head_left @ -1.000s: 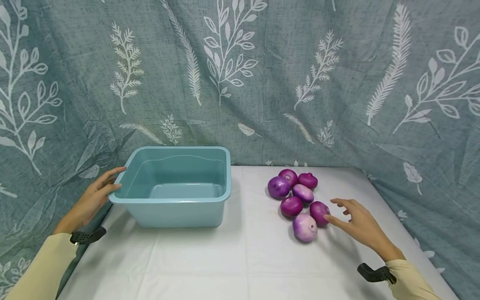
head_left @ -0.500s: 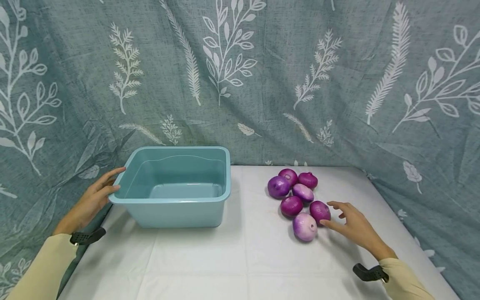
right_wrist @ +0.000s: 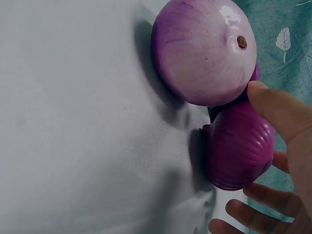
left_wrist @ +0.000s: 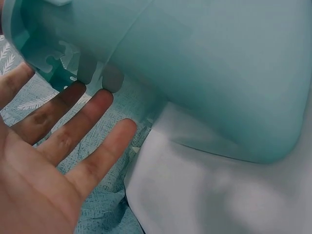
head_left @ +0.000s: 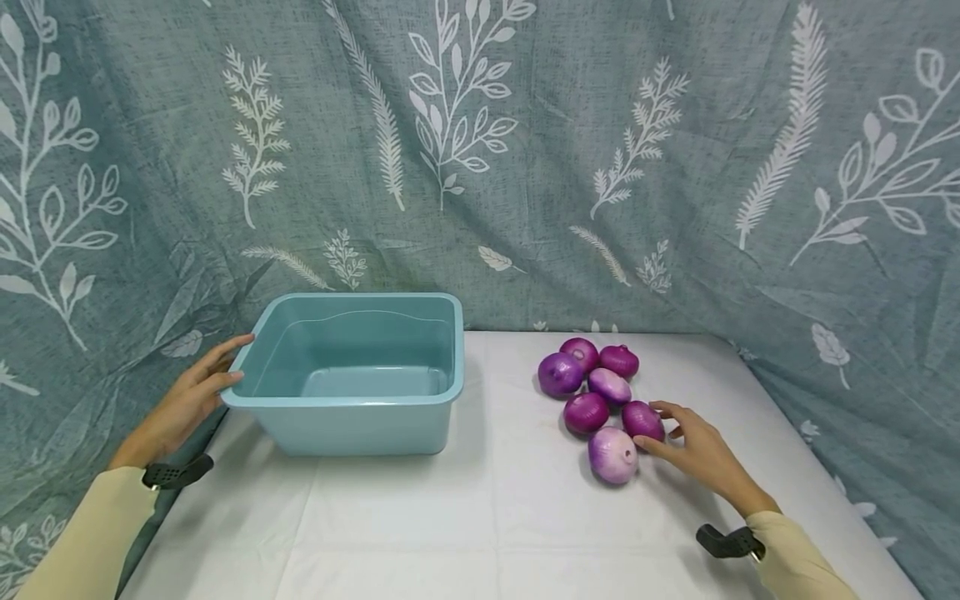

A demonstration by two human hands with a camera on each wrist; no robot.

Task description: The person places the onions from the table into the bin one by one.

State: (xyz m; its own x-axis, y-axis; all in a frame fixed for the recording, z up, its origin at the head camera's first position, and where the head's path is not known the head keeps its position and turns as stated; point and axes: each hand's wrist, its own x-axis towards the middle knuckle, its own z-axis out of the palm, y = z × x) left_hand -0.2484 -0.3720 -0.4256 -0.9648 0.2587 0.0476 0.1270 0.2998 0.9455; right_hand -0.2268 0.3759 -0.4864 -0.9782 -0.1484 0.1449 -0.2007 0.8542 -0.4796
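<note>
My left hand [head_left: 180, 408] is at the left rim of a pale teal plastic basin [head_left: 341, 427]. In the left wrist view, the fingers of this hand [left_wrist: 53, 161] are spread and nearly straight, fingertips against the basin's outer wall [left_wrist: 219, 73]. My right hand [head_left: 697, 446] has thumb and fingers around the rightmost purple onion [head_left: 641, 421]. The right wrist view shows the thumb [right_wrist: 275, 107] on one side of that onion [right_wrist: 239, 148] and fingertips at the other. Close beside it lies a larger, paler onion [head_left: 612, 456].
Several more purple onions, including a dark one [head_left: 586, 413] and a glossy one [head_left: 560, 374], lie clustered behind. A white cloth covers the table [head_left: 420, 517]. Leaf-patterned teal fabric [head_left: 480, 167] hangs behind and along the sides.
My right hand has moved left and closed its thumb and fingers about the rightmost onion. The left hand and basin stay put.
</note>
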